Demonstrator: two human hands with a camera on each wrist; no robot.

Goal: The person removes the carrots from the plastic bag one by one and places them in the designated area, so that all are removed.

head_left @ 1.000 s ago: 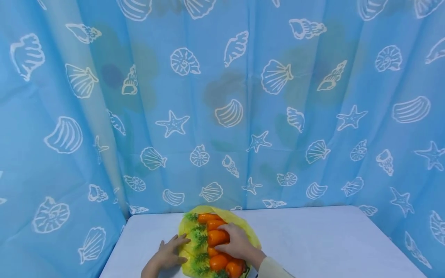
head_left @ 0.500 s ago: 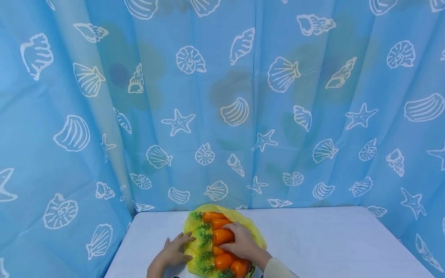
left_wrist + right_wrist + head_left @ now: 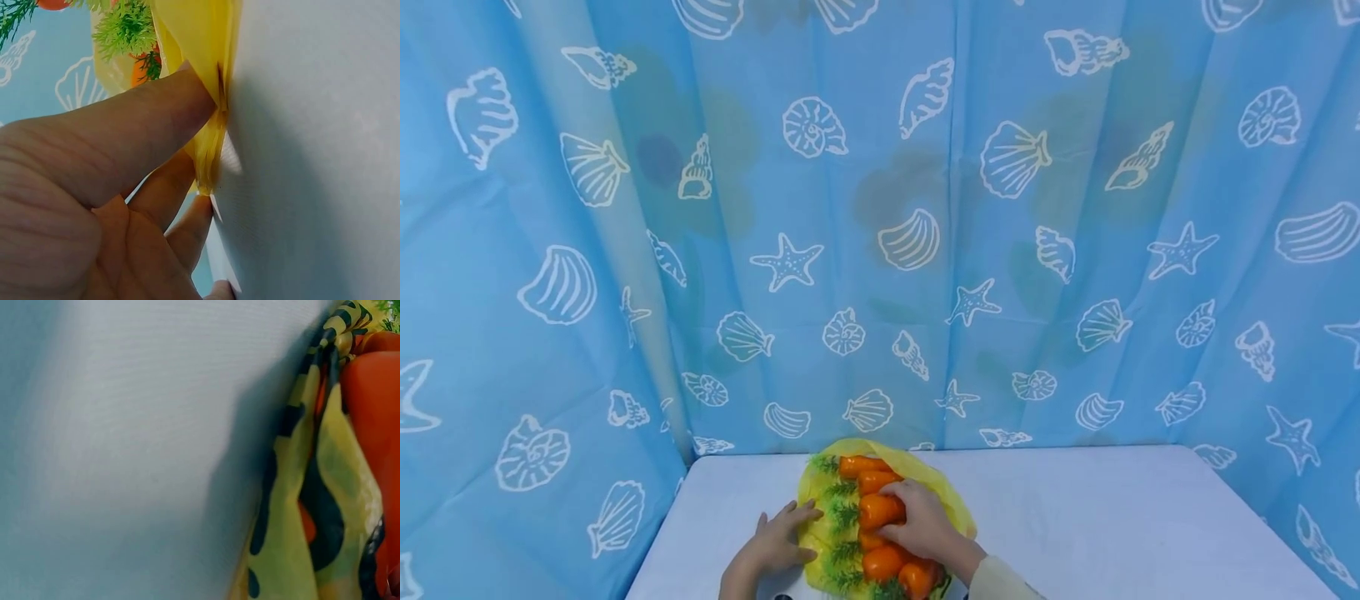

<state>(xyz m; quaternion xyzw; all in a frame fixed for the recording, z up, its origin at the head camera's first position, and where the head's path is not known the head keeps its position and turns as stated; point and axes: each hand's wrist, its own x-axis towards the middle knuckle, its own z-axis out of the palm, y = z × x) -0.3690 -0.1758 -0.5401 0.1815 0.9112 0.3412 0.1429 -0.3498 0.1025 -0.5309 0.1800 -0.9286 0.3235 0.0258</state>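
A yellow plastic bag (image 3: 943,483) lies on the white table, with several orange carrots (image 3: 883,562) in a row on it, their green tops (image 3: 842,512) pointing left. My right hand (image 3: 931,525) reaches over the row from the right, and its thumb and fingers grip a middle carrot (image 3: 876,510). On the left side my left hand (image 3: 775,540) touches the bag's edge, fingers spread. In the left wrist view the thumb (image 3: 144,115) rests against the gathered yellow plastic (image 3: 209,150). Dark print marks the bag (image 3: 294,506) in the right wrist view, where most of the right hand is out of sight.
A white table (image 3: 1075,517) extends to both sides of the bag. Behind it and at the sides hangs a blue curtain (image 3: 850,208) with white shells and starfish. A small dark round object (image 3: 782,597) shows at the bottom edge of the head view.
The head view has turned slightly, so everything sits a little further right in it. Both hands keep about the same places on the bag and carrots.
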